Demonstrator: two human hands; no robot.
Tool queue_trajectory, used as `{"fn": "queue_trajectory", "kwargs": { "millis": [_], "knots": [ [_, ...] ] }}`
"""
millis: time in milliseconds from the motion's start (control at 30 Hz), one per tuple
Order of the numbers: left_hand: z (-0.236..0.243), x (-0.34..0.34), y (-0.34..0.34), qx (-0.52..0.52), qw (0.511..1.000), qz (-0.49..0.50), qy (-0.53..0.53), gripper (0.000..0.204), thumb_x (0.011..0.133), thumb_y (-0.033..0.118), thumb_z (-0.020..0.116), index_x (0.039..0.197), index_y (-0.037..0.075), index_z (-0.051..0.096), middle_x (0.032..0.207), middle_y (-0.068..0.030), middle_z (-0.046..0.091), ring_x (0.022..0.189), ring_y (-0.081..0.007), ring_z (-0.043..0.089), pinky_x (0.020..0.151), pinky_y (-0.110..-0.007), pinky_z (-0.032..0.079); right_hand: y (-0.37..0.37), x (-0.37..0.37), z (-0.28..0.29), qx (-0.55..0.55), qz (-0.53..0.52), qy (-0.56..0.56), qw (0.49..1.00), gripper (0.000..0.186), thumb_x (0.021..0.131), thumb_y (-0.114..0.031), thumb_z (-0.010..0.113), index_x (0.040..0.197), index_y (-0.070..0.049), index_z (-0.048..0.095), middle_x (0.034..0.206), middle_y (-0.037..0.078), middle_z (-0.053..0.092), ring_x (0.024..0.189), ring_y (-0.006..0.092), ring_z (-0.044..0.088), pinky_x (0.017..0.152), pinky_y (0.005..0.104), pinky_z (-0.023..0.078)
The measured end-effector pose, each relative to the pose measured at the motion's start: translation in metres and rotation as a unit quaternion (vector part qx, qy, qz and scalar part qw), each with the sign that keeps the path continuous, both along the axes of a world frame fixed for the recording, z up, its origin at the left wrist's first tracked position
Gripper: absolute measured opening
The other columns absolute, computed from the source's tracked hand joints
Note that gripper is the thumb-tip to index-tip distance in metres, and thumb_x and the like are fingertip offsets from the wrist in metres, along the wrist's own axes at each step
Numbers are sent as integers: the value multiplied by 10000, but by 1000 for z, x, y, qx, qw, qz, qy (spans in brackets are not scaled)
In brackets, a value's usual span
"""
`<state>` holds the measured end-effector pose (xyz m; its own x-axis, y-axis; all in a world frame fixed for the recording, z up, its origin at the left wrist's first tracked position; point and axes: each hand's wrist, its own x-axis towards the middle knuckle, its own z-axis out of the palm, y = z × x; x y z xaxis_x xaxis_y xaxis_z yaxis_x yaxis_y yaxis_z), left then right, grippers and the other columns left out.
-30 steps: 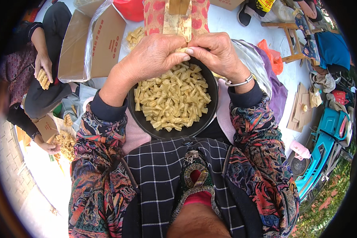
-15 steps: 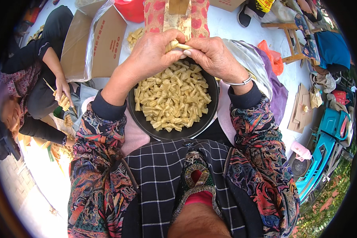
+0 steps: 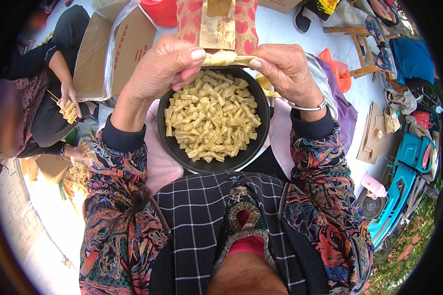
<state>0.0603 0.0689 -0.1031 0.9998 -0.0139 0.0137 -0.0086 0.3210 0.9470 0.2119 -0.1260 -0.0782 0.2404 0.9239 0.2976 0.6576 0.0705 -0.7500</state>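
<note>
Overhead, yellow strip [image 3: 225,59] between both hands' fingertips

Both forearms rise from below. The left hand [image 3: 162,66] and right hand [image 3: 285,69] face each other, thumbs and forefingers pinched, other fingers curled.

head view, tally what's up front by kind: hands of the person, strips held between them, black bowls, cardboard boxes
hands of the person: 2, left hand and right hand
pale yellow strip pinched between both hands: 1
black bowl full of knotted yellow pieces: 1
open cardboard box: 1
total: 5
</note>
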Motion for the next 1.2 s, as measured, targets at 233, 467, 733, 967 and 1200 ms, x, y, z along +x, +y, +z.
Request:
{"fn": "queue_trajectory", "kwargs": {
  "millis": [233, 467, 733, 967, 1200],
  "knots": [
    [-19, 8, 0, 319, 946, 45, 43, 357, 890, 383, 607, 898, 27, 632, 671, -18, 550, 551, -93, 500, 501, -226, 413, 2, -3, -16, -63, -8, -26, 998, 140, 867, -158, 636, 875, -19, 645, 678, 151, 590, 596, 306, 588, 540, 361, 461],
    [-10, 17, -1, 520, 845, 116, 40, 201, 865, 255, 629, 1009, 116, 620, 725, -131, 632, 687, -300, 619, 618, -382, 481, 19, 6, -23, -97, -68, -90, 989, 128, 865, -147, 592, 836, -22, 595, 712, 182, 600, 685, 387, 598, 598, 438, 474],
    [-30, 44, 18, 548, 795, 253, 55, 237, 866, 271, 630, 1046, 117, 639, 748, -75, 661, 681, -226, 634, 625, -355, 488, 49, 27, -47, -18, -197, -140, 970, 133, 851, -159, 605, 786, -44, 603, 683, 167, 608, 655, 366, 611, 583, 434, 488],
    [-29, 48, 19, 536, 799, 261, 74, 242, 867, 308, 593, 1045, 150, 634, 813, -103, 687, 785, -319, 656, 688, -437, 506, 57, 26, -54, 9, -243, -147, 959, 122, 851, -146, 616, 790, -41, 621, 674, 152, 611, 614, 333, 611, 559, 391, 479],
    [-34, 48, 17, 558, 792, 227, 98, 250, 851, 323, 600, 1002, 132, 656, 793, -126, 680, 774, -325, 655, 694, -450, 506, 60, 26, -66, -123, -248, -240, 930, 172, 830, -218, 590, 744, -83, 654, 703, 154, 637, 655, 348, 632, 597, 444, 509]
  ]
}}
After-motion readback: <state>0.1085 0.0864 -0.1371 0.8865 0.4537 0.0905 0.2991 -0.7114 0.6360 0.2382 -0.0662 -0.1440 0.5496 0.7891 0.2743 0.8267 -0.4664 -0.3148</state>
